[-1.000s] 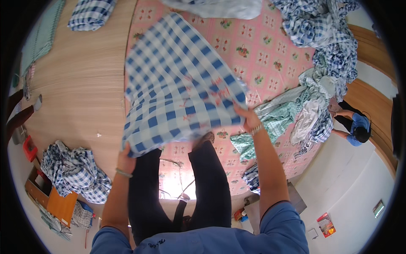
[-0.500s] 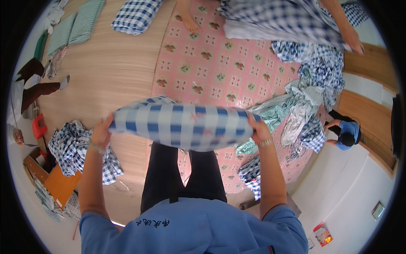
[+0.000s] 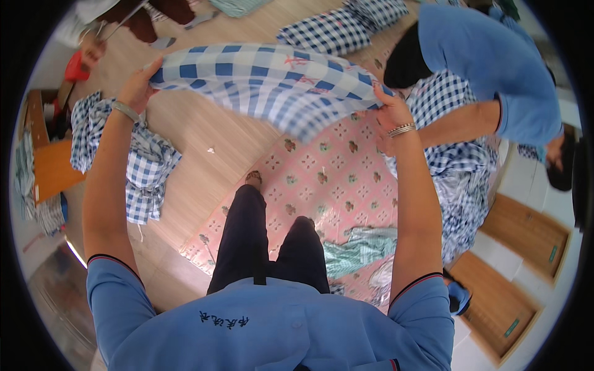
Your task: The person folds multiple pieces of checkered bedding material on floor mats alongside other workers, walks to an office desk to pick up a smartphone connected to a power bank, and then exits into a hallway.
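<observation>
A blue-and-white checked cloth (image 3: 247, 68) with red marks is stretched between my raised hands. My left hand (image 3: 139, 86) is closed on its left end. At the right end, my right hand (image 3: 393, 114) grips a corner, thumb on top. The cloth's upper part is folded into a band, while its lower middle sags and is blurred by motion. Below it lie a pale wood-grain surface and a pink flower-patterned covering (image 3: 322, 179).
At right a person in a blue shirt (image 3: 482, 49) bends over heaped checked cloth (image 3: 458, 204), close to my right forearm. Folded checked bundles (image 3: 325, 31) lie at the far side. A crumpled checked pile (image 3: 145, 161) lies left, and green cloth (image 3: 365, 250) lies near my legs.
My hands have lifted the checked cloth higher and farther away, and its lower middle now billows. My view has turned to the right. A bending person now shows close on the right.
</observation>
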Motion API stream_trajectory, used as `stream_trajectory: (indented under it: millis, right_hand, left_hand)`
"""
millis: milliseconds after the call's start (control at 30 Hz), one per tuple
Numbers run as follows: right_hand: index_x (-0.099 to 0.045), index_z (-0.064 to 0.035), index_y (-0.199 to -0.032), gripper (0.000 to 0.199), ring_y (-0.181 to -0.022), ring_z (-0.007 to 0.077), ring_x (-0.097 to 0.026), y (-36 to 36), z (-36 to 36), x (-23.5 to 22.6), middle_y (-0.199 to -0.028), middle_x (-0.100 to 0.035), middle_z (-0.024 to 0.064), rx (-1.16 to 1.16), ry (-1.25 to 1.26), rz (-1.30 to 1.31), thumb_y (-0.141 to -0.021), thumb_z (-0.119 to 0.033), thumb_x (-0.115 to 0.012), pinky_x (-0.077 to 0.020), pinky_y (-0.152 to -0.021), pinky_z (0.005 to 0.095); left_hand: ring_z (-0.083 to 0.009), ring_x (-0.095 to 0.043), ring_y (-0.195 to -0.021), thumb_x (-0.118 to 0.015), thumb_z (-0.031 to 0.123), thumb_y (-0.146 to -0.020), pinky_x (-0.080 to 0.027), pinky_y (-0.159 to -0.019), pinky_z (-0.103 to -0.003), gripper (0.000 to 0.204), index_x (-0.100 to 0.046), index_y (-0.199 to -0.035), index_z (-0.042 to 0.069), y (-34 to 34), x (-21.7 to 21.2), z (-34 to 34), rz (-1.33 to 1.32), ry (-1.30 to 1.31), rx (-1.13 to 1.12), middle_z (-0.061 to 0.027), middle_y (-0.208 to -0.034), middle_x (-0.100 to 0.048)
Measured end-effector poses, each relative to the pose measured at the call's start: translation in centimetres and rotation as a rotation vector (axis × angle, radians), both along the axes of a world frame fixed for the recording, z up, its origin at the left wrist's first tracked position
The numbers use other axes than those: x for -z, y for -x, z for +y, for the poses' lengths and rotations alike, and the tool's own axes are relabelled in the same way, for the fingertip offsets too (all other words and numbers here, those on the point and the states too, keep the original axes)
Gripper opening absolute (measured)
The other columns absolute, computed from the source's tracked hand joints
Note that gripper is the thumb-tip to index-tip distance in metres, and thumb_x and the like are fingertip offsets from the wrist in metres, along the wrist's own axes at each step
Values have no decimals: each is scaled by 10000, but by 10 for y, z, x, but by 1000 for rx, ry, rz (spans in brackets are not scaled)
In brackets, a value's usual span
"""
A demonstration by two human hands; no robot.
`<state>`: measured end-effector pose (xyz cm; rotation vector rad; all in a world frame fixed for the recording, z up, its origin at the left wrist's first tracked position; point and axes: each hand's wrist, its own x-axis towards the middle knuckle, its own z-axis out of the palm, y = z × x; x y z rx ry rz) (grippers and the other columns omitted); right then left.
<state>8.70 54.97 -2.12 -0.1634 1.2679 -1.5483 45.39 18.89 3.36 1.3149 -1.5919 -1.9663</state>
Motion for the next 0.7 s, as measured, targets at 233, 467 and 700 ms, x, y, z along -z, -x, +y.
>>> stream_trajectory:
  millis: [233,467,700]
  right_hand:
    - [-483,-75,-1014,355,-858,158,-481,20,-79,41,-896,-526,22,-192,-311,12,-740,-281,-575,-404,-700,365]
    - [-507,-64,-856,170,-771,206,-500,11,-86,224,-840,-492,59,-245,-635,-160,-735,-155,-585,-423,-713,411]
    - [-513,-62,-880,175,-764,201,-506,-24,-8,423,-793,-496,59,-368,-939,-172,-742,-149,-573,-454,-657,377]
  left_hand:
    - [-76,-502,-784,-548,347,-755,-375,-721,-217,368,-566,-908,13,-40,5,17,-108,188,-140,-14,-839,-568]
    - [-86,-466,-731,-552,360,-747,-361,-658,-200,419,-552,-947,-8,-68,205,81,-468,156,-391,-28,-822,-551]
    - [-81,-429,-632,-569,376,-725,-333,-548,-210,412,-569,-910,8,-120,447,224,-479,-107,-611,-9,-748,-530]
